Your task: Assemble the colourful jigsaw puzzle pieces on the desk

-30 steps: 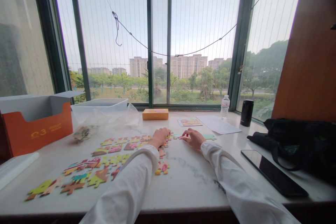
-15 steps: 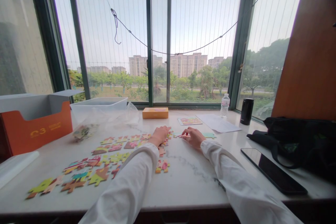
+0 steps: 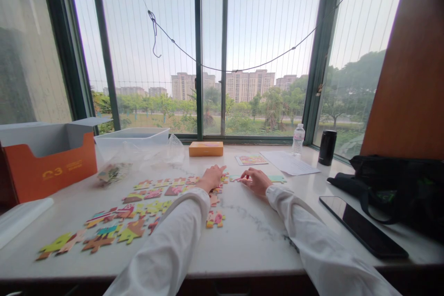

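Note:
Colourful jigsaw pieces (image 3: 138,208) lie scattered over the white marble table (image 3: 249,240). My left hand (image 3: 210,177) rests on pieces near the table's middle, fingers curled with the forefinger reaching forward. My right hand (image 3: 255,180) lies just to its right, fingers bent and pinching a small piece (image 3: 239,178) against the table. A joined strip of teal and pink pieces (image 3: 275,179) lies beyond my right hand. A lone pink and yellow piece (image 3: 215,218) sits near my left sleeve.
An orange box (image 3: 45,166) and a clear plastic tub (image 3: 133,141) with a bag stand at the left. A small orange box (image 3: 206,149), a picture card (image 3: 251,160), paper, a water bottle (image 3: 297,140) and a black cup (image 3: 326,147) line the window. A phone (image 3: 360,226) and black bag (image 3: 398,189) lie right.
Both hands stay almost in place over the pieces; my left forefinger has stretched forward a little. The view has shifted slightly.

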{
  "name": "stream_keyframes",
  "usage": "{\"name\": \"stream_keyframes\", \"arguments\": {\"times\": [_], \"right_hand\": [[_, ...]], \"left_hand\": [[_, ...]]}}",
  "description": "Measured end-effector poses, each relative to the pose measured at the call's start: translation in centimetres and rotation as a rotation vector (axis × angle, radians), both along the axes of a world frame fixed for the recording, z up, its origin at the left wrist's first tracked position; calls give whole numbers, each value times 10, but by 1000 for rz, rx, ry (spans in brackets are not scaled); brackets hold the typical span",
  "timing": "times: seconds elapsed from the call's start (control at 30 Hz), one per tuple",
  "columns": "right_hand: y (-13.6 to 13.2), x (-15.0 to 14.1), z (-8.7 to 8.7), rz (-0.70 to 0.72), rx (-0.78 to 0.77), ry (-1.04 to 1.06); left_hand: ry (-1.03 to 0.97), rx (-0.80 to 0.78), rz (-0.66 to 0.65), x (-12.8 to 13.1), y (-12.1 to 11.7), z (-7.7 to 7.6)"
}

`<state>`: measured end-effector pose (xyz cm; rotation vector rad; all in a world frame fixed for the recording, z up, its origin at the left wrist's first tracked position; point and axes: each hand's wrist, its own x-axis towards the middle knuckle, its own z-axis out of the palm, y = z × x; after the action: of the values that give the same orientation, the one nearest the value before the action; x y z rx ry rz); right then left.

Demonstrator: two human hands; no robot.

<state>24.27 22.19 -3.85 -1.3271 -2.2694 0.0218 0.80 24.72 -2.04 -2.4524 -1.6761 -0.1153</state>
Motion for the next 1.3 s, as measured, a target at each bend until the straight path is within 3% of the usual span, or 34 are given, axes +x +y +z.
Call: {"name": "stream_keyframes", "arguments": {"times": [0.17,0.33,0.77,0.97,1.3], "right_hand": [[-1,0,0,4,11,5],[0,0,1,6,16,1],[0,2,4,-2,37,18],[-2,3,11,-26,91,86],[-2,5,11,-6,133,50]], "left_hand": [[-63,38,32,-1,3,0],[-138,139,-35,-1,3,2],[-67,190,-3,13,-11,16],[-77,258,-169,31,-28,29],[-51,200,-362,34,-33,30]]}}
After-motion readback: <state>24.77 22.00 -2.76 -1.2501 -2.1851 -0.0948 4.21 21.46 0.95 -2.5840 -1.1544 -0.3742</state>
